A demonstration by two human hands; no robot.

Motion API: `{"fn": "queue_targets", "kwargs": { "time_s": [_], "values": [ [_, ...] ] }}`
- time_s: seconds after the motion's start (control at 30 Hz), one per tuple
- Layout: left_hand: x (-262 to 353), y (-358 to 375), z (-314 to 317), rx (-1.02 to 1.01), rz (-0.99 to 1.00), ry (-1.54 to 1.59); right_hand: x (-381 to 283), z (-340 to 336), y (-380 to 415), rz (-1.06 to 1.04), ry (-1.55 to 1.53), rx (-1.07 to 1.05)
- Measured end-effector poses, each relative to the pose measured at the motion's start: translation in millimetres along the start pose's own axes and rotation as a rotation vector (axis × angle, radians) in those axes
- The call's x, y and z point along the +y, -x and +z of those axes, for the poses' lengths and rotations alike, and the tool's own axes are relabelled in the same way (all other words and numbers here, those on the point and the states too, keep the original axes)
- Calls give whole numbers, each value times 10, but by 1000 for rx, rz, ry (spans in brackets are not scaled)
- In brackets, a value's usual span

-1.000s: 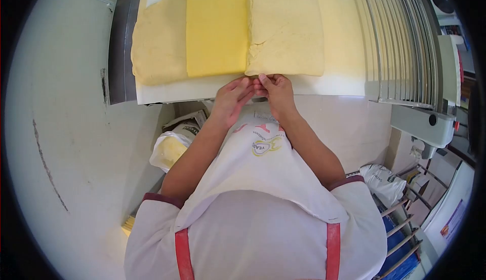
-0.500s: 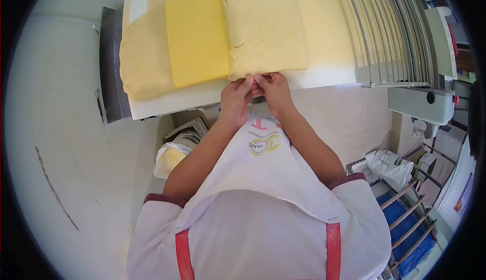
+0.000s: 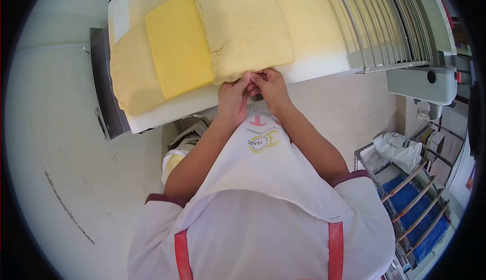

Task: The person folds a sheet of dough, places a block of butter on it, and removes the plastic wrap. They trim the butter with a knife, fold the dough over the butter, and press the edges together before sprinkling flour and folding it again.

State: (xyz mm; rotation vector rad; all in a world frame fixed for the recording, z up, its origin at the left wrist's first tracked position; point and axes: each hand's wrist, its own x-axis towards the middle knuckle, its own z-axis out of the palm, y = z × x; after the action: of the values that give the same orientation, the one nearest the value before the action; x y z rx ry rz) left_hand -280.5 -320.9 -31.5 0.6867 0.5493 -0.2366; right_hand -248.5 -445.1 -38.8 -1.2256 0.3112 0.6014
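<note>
A sheet of pale dough (image 3: 248, 27) lies on the white work surface, with a flat, bright yellow slab of fat (image 3: 179, 47) on it. The dough's right part is folded over the slab, and its left part stays flat beneath. At the near edge of the folded part, my left hand (image 3: 234, 97) and my right hand (image 3: 272, 91) meet, thumbs and fingers pinched together on the dough's rim. The fingertips partly hide the pinched bit. Small cracks show in the dough just left of the hands.
Metal guard bars (image 3: 372, 24) cross the right end of the white surface (image 3: 324, 67), above a grey machine housing (image 3: 422, 85). A dark metal edge (image 3: 107, 85) borders the left. Below stand bags (image 3: 397, 148) and a rack with wooden rods (image 3: 412, 204).
The view has turned and shifted, so the surface and dough appear further left and tilted. Both hands stay pinched at the dough's near edge.
</note>
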Motion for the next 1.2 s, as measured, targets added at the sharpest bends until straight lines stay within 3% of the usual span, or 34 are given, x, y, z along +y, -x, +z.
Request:
{"fn": "queue_targets", "kwargs": {
  "time_s": [0.1,0.2,0.4,0.5,0.6,0.7,0.8,0.9,1.0,1.1,1.2],
  "values": [
    [-18,24,141,195,89,-64,-191,-113,67,160,70,-88],
    [37,81,229,244,56,-55,-351,-140,105,230,-131,-75],
    [-49,52,200,127,10,-57,-102,-185,17,-8,-26,27],
    [-107,-111,193,80,-9,8,-199,-180,53,25,13,21],
    [-88,-21,348,191,73,-59,-449,-261,130,253,-17,0],
    [-76,8,394,222,75,-44,-354,-331,34,156,-240,35],
    [-166,-30,343,179,81,-109,-235,-363,32,30,-85,64],
    [-261,-209,263,-103,-80,-10,-238,-413,33,10,-25,16],
    [-278,-166,421,119,45,-83,-401,-476,65,138,64,17],
    [-230,-115,605,226,49,-55,-568,-488,98,173,-5,81],
    [-228,-109,576,203,18,-71,-431,-556,28,74,30,75]
  ]
}}
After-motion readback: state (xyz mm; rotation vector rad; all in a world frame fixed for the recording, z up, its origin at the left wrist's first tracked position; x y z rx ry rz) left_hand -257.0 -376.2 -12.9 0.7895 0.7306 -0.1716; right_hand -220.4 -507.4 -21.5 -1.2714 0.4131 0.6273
